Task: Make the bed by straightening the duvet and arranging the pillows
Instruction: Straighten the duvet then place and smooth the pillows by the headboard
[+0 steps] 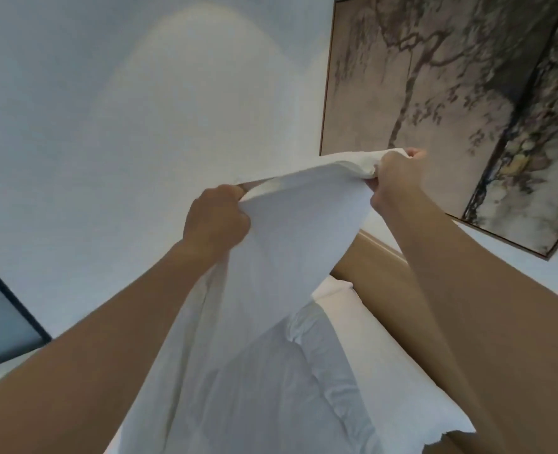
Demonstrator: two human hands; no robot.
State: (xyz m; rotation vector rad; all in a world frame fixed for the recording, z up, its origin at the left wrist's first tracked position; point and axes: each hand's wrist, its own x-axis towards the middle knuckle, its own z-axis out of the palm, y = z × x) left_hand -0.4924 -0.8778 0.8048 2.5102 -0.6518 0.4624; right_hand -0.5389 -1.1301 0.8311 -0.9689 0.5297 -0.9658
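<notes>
Both hands are up in front of me: my left hand point(217, 221) and right hand point(393, 183) each have their fingers curled tight round the top edge of the white duvet point(290, 244), stretched between them. It hangs down over the bed point(382, 362), where a pillow point(331, 288) lies against the tan headboard point(398, 290). A framed tree painting point(461, 103) hangs on the wall point(123, 109).

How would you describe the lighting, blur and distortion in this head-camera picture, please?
Head view: a soft warm arc of light on the wall; the framed painting looks motion-smeared; both hands, left hand and right hand, gripping the raised duvet, are slightly soft; wide-angle stretch enlarges the forearms toward the lower corners; no harsh glare.
</notes>
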